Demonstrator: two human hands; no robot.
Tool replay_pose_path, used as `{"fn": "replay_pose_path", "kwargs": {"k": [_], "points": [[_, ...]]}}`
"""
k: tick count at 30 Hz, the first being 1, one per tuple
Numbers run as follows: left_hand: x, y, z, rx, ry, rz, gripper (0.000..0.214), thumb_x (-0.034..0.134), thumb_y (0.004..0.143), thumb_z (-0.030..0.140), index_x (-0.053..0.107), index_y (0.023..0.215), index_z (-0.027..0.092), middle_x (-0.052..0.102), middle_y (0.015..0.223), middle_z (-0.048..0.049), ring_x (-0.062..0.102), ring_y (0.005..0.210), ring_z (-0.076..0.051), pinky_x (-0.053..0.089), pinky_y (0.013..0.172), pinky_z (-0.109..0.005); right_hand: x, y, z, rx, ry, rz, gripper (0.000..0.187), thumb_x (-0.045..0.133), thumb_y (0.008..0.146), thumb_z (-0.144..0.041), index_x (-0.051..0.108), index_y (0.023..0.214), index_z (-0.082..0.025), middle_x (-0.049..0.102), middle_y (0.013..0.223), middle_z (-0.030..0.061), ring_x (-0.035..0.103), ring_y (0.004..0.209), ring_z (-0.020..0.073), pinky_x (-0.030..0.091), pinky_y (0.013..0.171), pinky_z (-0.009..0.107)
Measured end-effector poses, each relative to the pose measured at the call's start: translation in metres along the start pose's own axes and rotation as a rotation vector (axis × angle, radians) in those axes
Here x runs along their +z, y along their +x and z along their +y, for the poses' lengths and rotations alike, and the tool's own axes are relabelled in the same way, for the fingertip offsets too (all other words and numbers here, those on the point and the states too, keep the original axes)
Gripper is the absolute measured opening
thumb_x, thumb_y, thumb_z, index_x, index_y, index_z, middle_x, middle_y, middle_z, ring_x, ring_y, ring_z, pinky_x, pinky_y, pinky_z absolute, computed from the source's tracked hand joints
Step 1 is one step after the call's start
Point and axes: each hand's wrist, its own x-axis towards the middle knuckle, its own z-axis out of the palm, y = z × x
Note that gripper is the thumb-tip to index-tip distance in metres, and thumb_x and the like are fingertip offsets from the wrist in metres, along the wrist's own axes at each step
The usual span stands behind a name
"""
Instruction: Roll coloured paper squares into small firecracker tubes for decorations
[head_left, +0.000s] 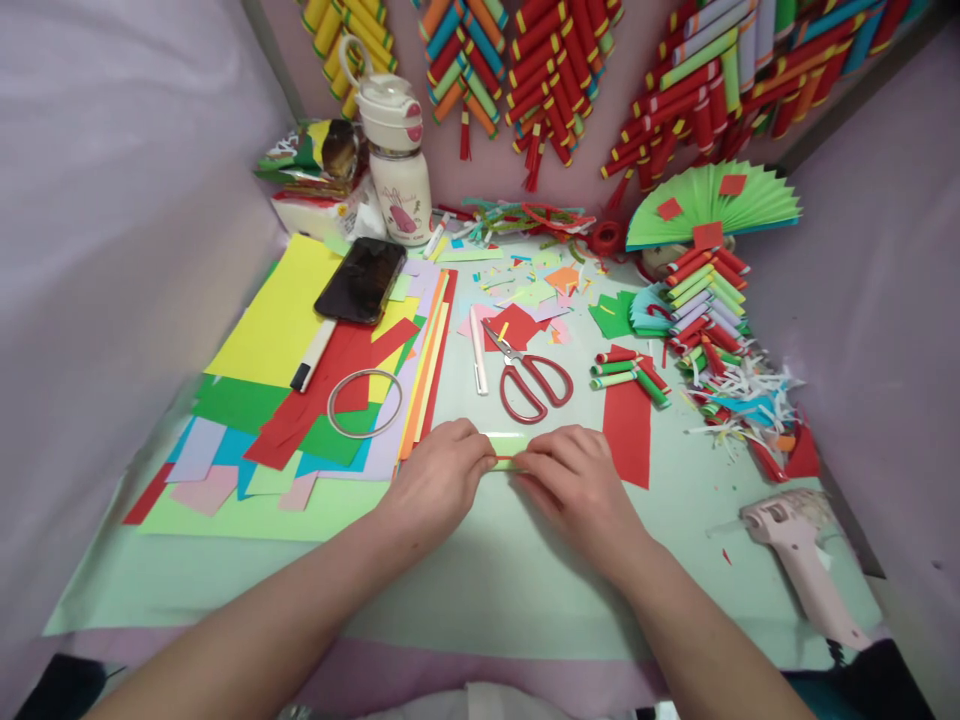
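Both hands meet at the middle of the table over a pale green paper strip (508, 445) that lies partly rolled on the light green mat (480, 580). My left hand (439, 478) pinches its left end with curled fingers. My right hand (574, 485) pinches the right end, fingers pressed on the paper. Just behind the hands lie red-handled scissors (529, 375) and a red paper rectangle (628, 425).
Stacked coloured sheets (300, 400) with a tape ring (365, 403), a black marker (313, 355) and a phone (361, 280) fill the left. Paper rolls (705, 300), a green fan (712, 200), scraps and a pink glue gun (799, 550) sit right. A bottle (397, 160) stands behind.
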Motion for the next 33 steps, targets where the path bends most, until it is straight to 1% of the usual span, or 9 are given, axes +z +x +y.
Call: {"fn": "replay_pose_path", "kwargs": {"k": [4,6,8,11,15,19,24,29,33], "points": [[0.003,0.0,-0.001,0.004,0.023,0.019,0.025,0.04,0.092,0.024,0.064,0.086,0.019,0.055,0.086,-0.0038,0.053,0.084,-0.018,0.044,0.073,-0.031,0.007,0.0,-0.001,0.012,-0.044,-0.034,0.012,0.053,0.09,-0.019,0.064,0.095,-0.021,0.064,0.091,0.0037,0.049,0.089,0.019,0.035,0.076,0.034],[0.003,0.0,-0.002,0.026,0.028,0.072,0.024,0.04,0.092,0.024,0.063,0.093,0.019,0.056,0.09,-0.0045,0.053,0.086,-0.019,0.044,0.075,-0.032,0.01,0.001,0.0,0.039,-0.048,-0.038,0.013,0.051,0.091,-0.019,0.064,0.095,-0.021,0.063,0.091,0.0042,0.049,0.088,0.0192,0.035,0.076,0.034],[0.002,-0.001,-0.002,0.079,0.035,0.152,0.023,0.04,0.093,0.023,0.062,0.098,0.018,0.057,0.094,-0.0054,0.053,0.089,-0.018,0.044,0.077,-0.032,0.01,0.002,0.0,0.058,-0.046,-0.042,0.013,0.051,0.091,-0.02,0.063,0.094,-0.02,0.063,0.09,0.0044,0.049,0.088,0.0197,0.035,0.075,0.034],[0.001,-0.005,-0.001,0.186,0.086,0.218,0.02,0.043,0.092,0.022,0.063,0.093,0.017,0.058,0.092,-0.0053,0.051,0.088,-0.018,0.044,0.078,-0.033,0.009,0.003,-0.001,0.079,-0.044,-0.061,0.011,0.052,0.091,-0.02,0.062,0.094,-0.02,0.062,0.09,0.0046,0.049,0.088,0.0202,0.036,0.075,0.034],[0.007,-0.006,-0.002,0.226,0.203,0.164,0.012,0.052,0.088,0.021,0.062,0.093,0.017,0.058,0.091,-0.0052,0.05,0.089,-0.02,0.044,0.077,-0.035,0.009,0.004,-0.003,0.106,-0.051,-0.093,0.011,0.051,0.091,-0.02,0.061,0.095,-0.019,0.061,0.09,0.0051,0.048,0.089,0.0204,0.036,0.076,0.034],[0.014,-0.004,-0.004,0.195,0.242,0.145,0.012,0.05,0.089,0.019,0.06,0.095,0.017,0.056,0.092,-0.0055,0.048,0.089,-0.021,0.044,0.076,-0.035,0.01,0.005,-0.004,0.124,-0.056,-0.115,0.01,0.051,0.09,-0.019,0.06,0.094,-0.019,0.06,0.09,0.0052,0.048,0.089,0.0203,0.036,0.077,0.034],[0.016,-0.004,-0.004,0.161,0.233,0.111,0.013,0.046,0.09,0.02,0.058,0.095,0.017,0.054,0.091,-0.0056,0.046,0.086,-0.021,0.042,0.075,-0.036,0.01,0.004,-0.005,0.141,-0.042,-0.136,0.008,0.056,0.088,-0.023,0.059,0.095,-0.02,0.059,0.092,0.0047,0.048,0.091,0.0204,0.037,0.077,0.034],[0.016,-0.006,-0.002,0.169,0.244,0.119,0.012,0.045,0.091,0.018,0.057,0.093,0.017,0.052,0.092,-0.0058,0.044,0.087,-0.021,0.04,0.074,-0.035,0.012,0.003,-0.005,0.166,-0.028,-0.11,0.006,0.054,0.089,-0.023,0.059,0.092,-0.021,0.056,0.092,0.005,0.046,0.087,0.0192,0.037,0.074,0.033],[0.016,-0.006,-0.002,0.177,0.245,0.108,0.012,0.044,0.091,0.017,0.056,0.092,0.017,0.052,0.09,-0.0052,0.044,0.085,-0.021,0.039,0.074,-0.035,0.012,0.004,-0.006,0.19,-0.018,-0.129,0.003,0.056,0.088,-0.022,0.057,0.09,-0.021,0.056,0.088,0.0035,0.046,0.086,0.0192,0.035,0.073,0.033]]}}
